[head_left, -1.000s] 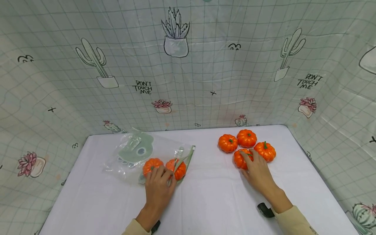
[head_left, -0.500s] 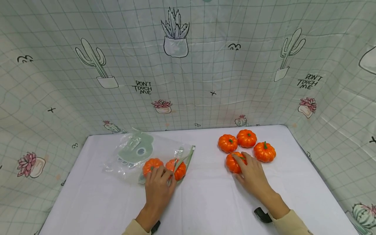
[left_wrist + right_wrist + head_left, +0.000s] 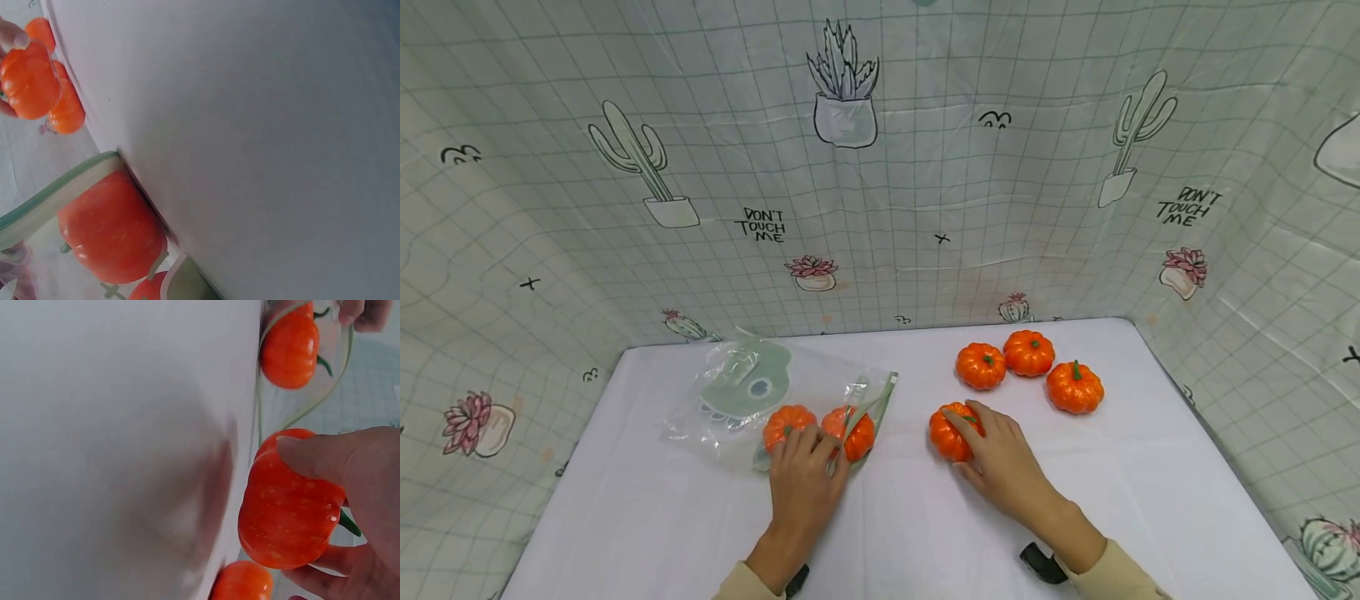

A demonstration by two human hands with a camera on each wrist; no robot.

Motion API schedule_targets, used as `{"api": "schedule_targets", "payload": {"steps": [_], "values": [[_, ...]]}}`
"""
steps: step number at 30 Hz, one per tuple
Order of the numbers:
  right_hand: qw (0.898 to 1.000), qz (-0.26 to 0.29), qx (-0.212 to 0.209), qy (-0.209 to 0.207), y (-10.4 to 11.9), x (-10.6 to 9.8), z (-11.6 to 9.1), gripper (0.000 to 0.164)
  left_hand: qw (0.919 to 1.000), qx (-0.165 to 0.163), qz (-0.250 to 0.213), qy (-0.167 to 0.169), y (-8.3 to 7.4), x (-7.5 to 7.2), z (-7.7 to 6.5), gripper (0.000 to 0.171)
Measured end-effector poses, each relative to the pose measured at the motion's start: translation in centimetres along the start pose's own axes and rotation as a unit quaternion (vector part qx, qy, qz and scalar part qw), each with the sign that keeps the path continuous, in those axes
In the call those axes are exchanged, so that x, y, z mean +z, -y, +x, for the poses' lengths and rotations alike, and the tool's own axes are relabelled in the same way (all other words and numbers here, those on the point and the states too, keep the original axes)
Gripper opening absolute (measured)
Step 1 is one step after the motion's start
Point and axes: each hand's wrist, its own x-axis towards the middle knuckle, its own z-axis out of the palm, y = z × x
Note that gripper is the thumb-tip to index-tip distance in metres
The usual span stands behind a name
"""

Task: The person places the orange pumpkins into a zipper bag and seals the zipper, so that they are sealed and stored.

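Observation:
My right hand [image 3: 1007,467] grips a small orange pumpkin [image 3: 946,433] with a green stem. The right wrist view shows the thumb across this pumpkin [image 3: 290,512] and fingers beneath, and it looks lifted off the table. A clear zip bag [image 3: 831,367] with a pale green cartoon print lies at the left, its mouth toward the right. Inside it are two pumpkins, one on the left [image 3: 786,419] and one near the mouth [image 3: 859,437]. My left hand [image 3: 805,475] pinches the upper side of the bag's mouth, holding it raised; its fingertips are partly hidden in the head view.
Three more pumpkins stand at the back right: one at the left [image 3: 981,367], one behind [image 3: 1028,353] and one at the right [image 3: 1075,387]. The white table [image 3: 917,533] ends at a grid-patterned cloth wall [image 3: 925,192] behind and at both sides.
The right hand has carried its pumpkin leftward from the group at the back right, toward the bag's mouth. The left hand and the bag have stayed in place.

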Motion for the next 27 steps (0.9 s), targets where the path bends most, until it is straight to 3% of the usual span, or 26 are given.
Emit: {"api": "schedule_targets", "payload": {"steps": [16,27], "values": [[0.998,0.031,-0.037,0.029,3.8,2.6,2.4,0.072,0.9999,0.005,-0.003,-0.009,0.1,0.1,-0.1,0.015],[0.997,0.021,-0.076,0.000,5.5,3.7,3.5,0.069,0.9989,0.028,-0.017,-0.034,0.1,0.3,-0.1,0.013]]}}
